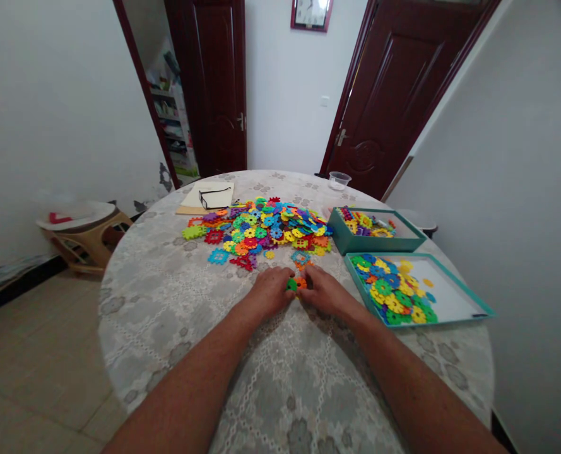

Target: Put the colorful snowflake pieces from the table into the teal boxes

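Note:
Close together at the middle of the table, my two hands meet over small plastic pieces. My left hand (273, 290) is closed on a green notched disc (291, 285). Pinched in my right hand (325, 290) is an orange notched disc (301, 283), which touches or overlaps the green one; whether they interlock I cannot tell. Just beyond my fingers lie a blue openwork piece (300, 257) and a small yellow disc (269, 255). A large heap of colourful notched discs and frames (261, 230) spreads behind them.
A teal box (375, 244) with mixed pieces stands to the right. In front of it, a shallow teal-rimmed lid (460, 287) holds several discs. Black glasses (209, 200) rest on papers (192, 203) at the back left. A clear cup (339, 181) stands near the far edge.

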Available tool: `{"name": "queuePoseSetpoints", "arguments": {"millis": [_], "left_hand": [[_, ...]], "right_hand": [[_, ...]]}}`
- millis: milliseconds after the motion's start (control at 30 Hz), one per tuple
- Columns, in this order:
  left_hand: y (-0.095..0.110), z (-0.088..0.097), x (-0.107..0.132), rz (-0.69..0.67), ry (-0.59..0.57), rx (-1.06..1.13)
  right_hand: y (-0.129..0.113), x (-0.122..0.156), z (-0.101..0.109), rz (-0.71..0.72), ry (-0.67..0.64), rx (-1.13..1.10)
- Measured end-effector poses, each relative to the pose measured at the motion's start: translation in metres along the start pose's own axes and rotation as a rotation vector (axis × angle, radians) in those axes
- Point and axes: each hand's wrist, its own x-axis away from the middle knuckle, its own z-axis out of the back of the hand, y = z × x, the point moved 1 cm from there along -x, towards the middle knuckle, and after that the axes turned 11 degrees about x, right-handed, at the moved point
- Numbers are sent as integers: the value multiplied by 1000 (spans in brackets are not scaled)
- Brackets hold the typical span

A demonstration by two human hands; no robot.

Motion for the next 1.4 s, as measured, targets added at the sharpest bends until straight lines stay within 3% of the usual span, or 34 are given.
{"name": "queuePoseSetpoints", "arguments": {"millis": [267,467,567,700,833,933,1033,1133,1233,1300,1400], "left_hand": [[-8,-4,2,-59,-7,23],[-10,-5,3,-76,2,41],[-7,-4,4,-65,-16,44],[-6,-4,3,-56,-45,53],[-6,-5,3,-74,-34,80],[-5,-4,4,-66,-46,87],[-2,-1,5,-53,-73,91],[-1,1,6,-54,-80,93],[-1,-1,6,-63,-76,73],[-1,-3,5,-66,-76,43],[0,-5,5,-75,-89,9]], "right_hand": [[-8,10,-6,42,49,39],[0,11,-2,-41,37,-33],[12,14,16,-72,95,44],[40,24,57,-137,300,330],[79,43,92,-403,405,665],[98,53,103,-545,477,787],[95,50,97,-414,557,778],[68,38,75,-178,473,589],[32,32,45,-13,198,314],[12,31,27,41,15,210],[-3,31,11,23,-72,191]]}}
